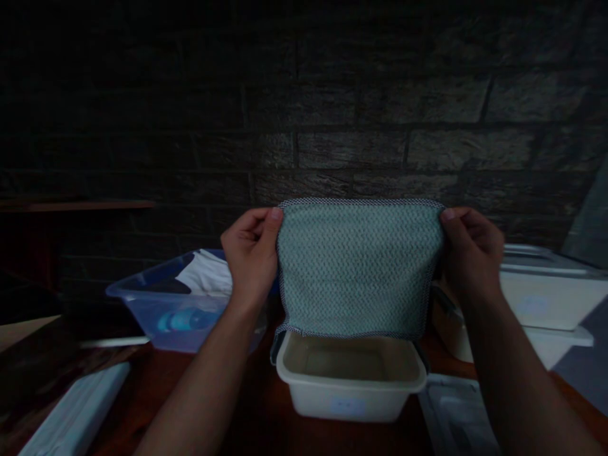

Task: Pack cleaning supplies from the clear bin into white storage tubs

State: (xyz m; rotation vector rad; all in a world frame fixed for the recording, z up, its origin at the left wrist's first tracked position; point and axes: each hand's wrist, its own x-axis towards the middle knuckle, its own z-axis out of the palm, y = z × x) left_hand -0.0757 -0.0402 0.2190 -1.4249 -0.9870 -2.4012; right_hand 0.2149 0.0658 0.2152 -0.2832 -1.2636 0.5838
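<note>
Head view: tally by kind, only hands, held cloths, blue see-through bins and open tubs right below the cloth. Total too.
Hands, left hand and right hand: 2
Held green cloth: 1
Blue see-through bin: 1
Open cream tub: 1
Total: 5

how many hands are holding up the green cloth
2: the left hand pinches the upper left corner of the green cloth, and the right hand pinches its upper right corner. No other hands show.
</note>
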